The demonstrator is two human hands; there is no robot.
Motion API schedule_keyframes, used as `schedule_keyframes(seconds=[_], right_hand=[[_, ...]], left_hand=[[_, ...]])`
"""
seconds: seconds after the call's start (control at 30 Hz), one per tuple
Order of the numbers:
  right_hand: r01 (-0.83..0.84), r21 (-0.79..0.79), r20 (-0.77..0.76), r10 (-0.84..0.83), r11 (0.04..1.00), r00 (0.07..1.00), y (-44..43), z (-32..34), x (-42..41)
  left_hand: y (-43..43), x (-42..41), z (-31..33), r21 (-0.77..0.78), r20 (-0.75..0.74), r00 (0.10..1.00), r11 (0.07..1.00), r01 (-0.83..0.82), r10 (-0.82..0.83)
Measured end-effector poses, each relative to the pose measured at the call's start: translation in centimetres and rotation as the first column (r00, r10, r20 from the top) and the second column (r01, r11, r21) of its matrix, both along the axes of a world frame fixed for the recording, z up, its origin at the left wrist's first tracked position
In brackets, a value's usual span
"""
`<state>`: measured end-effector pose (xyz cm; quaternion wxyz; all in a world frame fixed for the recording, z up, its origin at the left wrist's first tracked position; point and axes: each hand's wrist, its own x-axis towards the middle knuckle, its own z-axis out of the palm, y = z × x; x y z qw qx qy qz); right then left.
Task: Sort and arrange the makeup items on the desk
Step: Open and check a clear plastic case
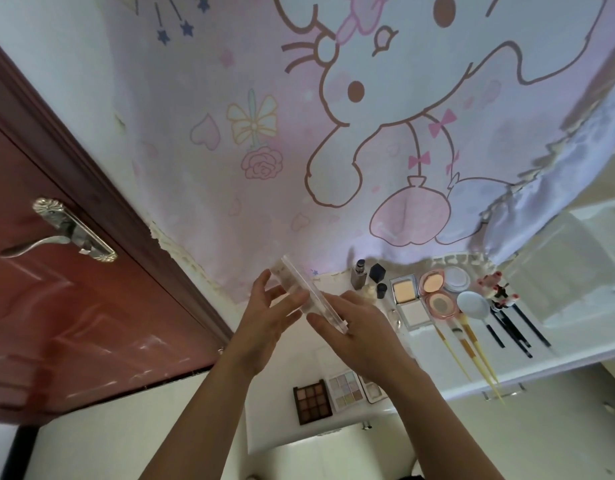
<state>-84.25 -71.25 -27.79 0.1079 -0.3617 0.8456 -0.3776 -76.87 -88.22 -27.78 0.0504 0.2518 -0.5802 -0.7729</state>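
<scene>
Both hands hold a clear, flat plastic palette case (308, 292) tilted above the white desk (437, 362). My left hand (264, 323) grips its near left side, my right hand (361, 334) supports its lower end. On the desk's front edge lie a brown eyeshadow palette (312, 400), a pale pastel palette (345, 389) and a third palette (373, 389) partly hidden by my right arm. Farther right sit a square powder compact (405, 292), a white compact (413, 313), pink round compacts (436, 284), a blue spoon-shaped puff (472, 304) and several brushes (507, 327).
Small bottles (370, 278) stand at the desk's back by a pink cartoon curtain (299, 133). A red-brown door (56, 306) with a metal handle (67, 232) is to the left. A small figurine (496, 289) stands behind the brushes.
</scene>
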Motion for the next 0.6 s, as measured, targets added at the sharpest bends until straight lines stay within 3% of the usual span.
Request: schedule_keyframes(seconds=[0.2, 0.37, 0.5, 0.6], right_hand=[[-0.105, 0.010, 0.067, 0.104, 0.994, 0.992, 0.22, 0.12, 0.12], [-0.117, -0.060, 0.210, 0.127, 0.991, 0.969, 0.60, -0.14, 0.27], [-0.121, -0.171, 0.407, 0.182, 0.978, 0.895, 0.79, 0.04, 0.45], [-0.126, -0.190, 0.450, 0.200, 0.974, 0.871, 0.96, 0.13, 0.58]], left_hand=[[-0.23, 0.18, -0.50, 0.003, -0.006, 1.000, 1.000, 0.029, -0.029], [-0.11, 0.35, -0.21, -0.019, -0.026, 0.998, 0.998, 0.060, -0.060], [0.38, 0.40, 0.31, 0.090, -0.048, 0.999, 0.996, 0.026, -0.021], [0.66, 0.35, 0.37, 0.125, -0.045, 0.999, 0.992, 0.035, -0.030]])
